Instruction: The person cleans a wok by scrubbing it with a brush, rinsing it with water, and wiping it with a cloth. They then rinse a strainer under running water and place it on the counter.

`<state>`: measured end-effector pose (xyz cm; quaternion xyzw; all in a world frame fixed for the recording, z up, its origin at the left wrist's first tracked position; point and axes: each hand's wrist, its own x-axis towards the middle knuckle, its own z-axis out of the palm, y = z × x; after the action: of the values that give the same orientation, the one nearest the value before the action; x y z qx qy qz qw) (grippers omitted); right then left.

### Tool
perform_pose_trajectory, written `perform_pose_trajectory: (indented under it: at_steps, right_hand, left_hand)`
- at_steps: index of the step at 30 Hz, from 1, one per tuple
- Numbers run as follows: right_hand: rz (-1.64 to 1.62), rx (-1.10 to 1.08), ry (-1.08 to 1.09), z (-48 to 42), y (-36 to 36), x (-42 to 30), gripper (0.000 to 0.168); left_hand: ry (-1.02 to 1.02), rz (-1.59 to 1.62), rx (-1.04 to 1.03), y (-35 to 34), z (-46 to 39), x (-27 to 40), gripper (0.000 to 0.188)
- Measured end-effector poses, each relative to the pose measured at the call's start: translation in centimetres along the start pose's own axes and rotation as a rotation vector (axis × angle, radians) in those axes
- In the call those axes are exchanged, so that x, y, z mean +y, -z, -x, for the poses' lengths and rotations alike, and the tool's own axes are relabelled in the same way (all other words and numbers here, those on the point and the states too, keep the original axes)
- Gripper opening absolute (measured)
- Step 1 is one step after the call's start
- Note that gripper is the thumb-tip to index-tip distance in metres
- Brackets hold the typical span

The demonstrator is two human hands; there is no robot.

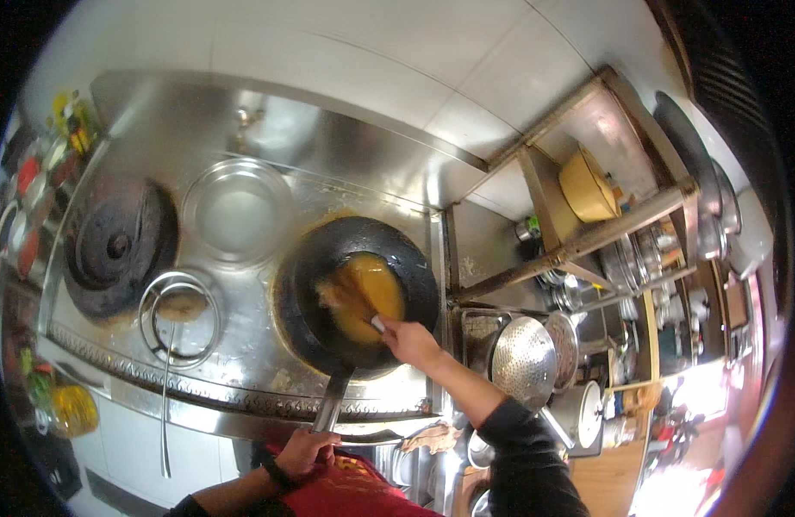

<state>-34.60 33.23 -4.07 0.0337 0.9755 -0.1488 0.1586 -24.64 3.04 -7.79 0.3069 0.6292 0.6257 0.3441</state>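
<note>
A black wok (420,258) sits on the steel range, with yellowish-brown liquid (378,284) in its bowl. My right hand (410,342) grips the light end of a brush or whisk (342,294), whose brown bristly head is blurred over the liquid. Around the wok's metal handle (332,400), near the front edge, my left hand (305,452) is closed. Left of the wok stands a round metal basin (239,213) of cloudy liquid. A long-handled ladle or strainer (168,388) rests across a ringed metal pot (148,336) nearer the front.
A dark burner or second wok (116,249) lies at the far left. Along the right, a perforated metal strainer (523,358) and a lidded pot (588,413) stand below a shelf (565,252) bearing a yellow pot (588,187). A yellow oil container (74,410) is at lower left.
</note>
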Motion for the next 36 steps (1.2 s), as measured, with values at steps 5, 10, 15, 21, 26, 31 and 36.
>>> perform_pose_trajectory:
  at_steps: [5,10,15,21,26,31,36]
  right_hand:
    - [0.376,-0.389,-0.104,5.5,6.2,2.7,0.047]
    - [0.544,-0.051,-0.185,-0.2,8.6,2.8,0.034]
    - [0.282,-0.174,-0.175,-1.0,1.3,2.4,0.048]
    - [0.296,0.071,-0.368,0.9,6.3,6.5,0.019]
    - [-0.101,0.229,-0.202,-3.6,-2.0,0.1,0.018]
    - [0.047,-0.060,-0.064,-3.5,-6.5,2.3,0.027]
    - [0.428,-0.208,0.094,-0.2,2.4,2.4,0.033]
  left_hand:
    - [-0.068,-0.074,0.002,0.0,0.0,0.1,0.034]
    - [0.026,0.054,-0.010,-0.3,0.8,0.1,0.046]
    - [0.132,0.106,-0.051,0.3,0.5,1.6,0.041]
    - [0.653,1.014,-0.011,-0.1,0.5,-1.2,0.034]
    - [0.108,0.095,-0.220,0.4,-2.3,1.0,0.037]
    - [0.452,0.457,-0.278,-2.4,-6.3,2.2,0.036]
    - [0.571,0.580,-0.311,-3.5,-7.9,2.0,0.034]
